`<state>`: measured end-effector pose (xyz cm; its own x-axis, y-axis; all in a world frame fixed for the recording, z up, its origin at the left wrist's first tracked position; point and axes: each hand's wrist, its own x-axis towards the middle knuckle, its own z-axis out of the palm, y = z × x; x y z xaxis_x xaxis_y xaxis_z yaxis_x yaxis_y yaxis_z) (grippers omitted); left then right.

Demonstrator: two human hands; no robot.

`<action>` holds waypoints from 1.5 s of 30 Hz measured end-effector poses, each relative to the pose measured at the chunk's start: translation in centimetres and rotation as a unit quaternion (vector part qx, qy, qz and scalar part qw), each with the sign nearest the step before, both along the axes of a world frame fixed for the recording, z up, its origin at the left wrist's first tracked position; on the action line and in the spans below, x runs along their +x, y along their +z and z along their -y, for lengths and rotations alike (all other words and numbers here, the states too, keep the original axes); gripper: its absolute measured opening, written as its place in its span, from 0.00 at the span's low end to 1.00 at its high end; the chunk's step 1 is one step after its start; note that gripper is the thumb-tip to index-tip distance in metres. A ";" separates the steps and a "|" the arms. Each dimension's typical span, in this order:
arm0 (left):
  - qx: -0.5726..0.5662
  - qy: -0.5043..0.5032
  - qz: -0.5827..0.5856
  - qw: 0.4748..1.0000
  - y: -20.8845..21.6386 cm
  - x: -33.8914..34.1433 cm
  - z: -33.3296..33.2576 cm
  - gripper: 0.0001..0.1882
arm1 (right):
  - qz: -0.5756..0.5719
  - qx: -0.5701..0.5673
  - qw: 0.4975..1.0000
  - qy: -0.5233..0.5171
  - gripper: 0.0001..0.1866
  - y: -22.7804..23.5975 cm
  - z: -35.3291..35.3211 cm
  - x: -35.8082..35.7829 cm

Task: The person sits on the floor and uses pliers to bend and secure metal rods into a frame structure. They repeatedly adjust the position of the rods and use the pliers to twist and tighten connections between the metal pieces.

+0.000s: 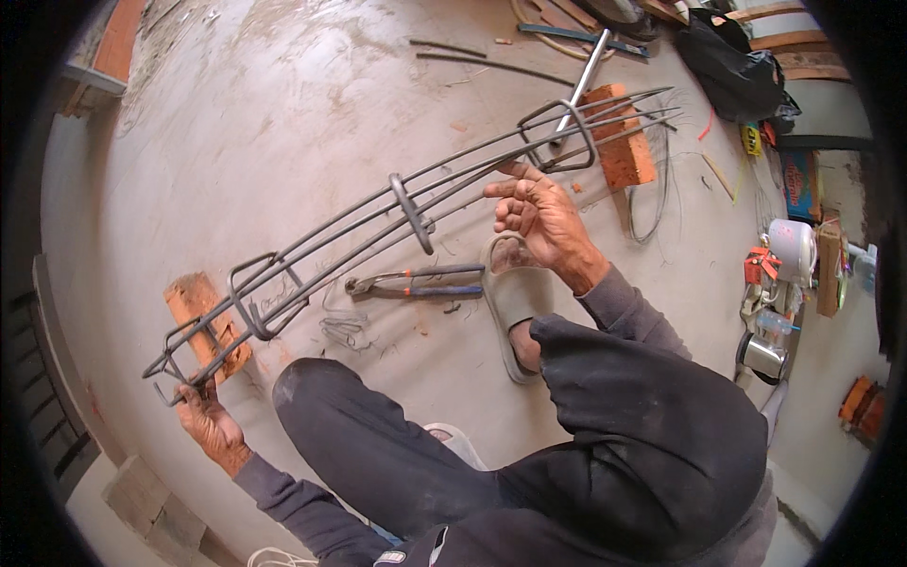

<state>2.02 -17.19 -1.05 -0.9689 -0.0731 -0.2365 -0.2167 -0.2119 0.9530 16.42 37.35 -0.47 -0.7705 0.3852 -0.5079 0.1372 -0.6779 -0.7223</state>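
Seen from the head camera, a long cage of grey steel reinforcing bars bound by square stirrups (406, 203) runs slantwise over the pale concrete floor (283, 113), from lower left to upper right. Its near end lies over a worn orange brick (203, 321) and its far end over a second orange brick (619, 142).

The left hand (210, 420) is at the near end of the cage, fingers curled up around the bar tips there; how firmly it grips cannot be told. The right hand (539, 213) is raised just beside the middle stretch of the cage, fingers half bent and loosely apart, its fingertips close under a bar near the far stirrup; whether they touch the steel is unclear.

Between the hands, on the floor just below the cage, lie grey end-cutting pincers with blue-tipped handles (416, 283), and beside them a small bundle of thin bent tie wire (342, 331). The person sits with dark trousers drawn up, one foot in a grey slide sandal (510, 302) just right of the pincers. A shiny metal pipe (583, 76) lies beyond the far brick, and a black plastic bag (732, 71) rests at the upper right.
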 end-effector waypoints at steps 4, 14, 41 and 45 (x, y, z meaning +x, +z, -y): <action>-0.006 0.000 -0.012 1.000 0.8 0.1 0.9 0.14 | -0.053 -0.110 0.992 -0.030 0.16 -2.3 -0.5 -0.4; -0.014 -0.006 -0.008 1.000 0.2 0.0 1.4 0.16 | 0.041 -0.048 0.996 -0.057 0.08 -2.5 -1.2 -1.8; -0.014 -0.052 0.004 0.999 0.5 -0.3 2.6 0.15 | 0.036 0.937 0.316 0.144 0.04 -1.2 -15.6 -0.3; -0.014 -0.051 0.004 0.999 0.2 -0.6 2.8 0.15 | 0.054 0.941 0.300 0.150 0.03 -0.3 -16.3 -0.3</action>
<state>1.47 -19.97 -0.86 -0.9697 0.0186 -0.2436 -0.2434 -0.1626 0.9562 16.13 53.66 -0.80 -0.9319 -0.0107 0.3626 0.0789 0.9697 0.2314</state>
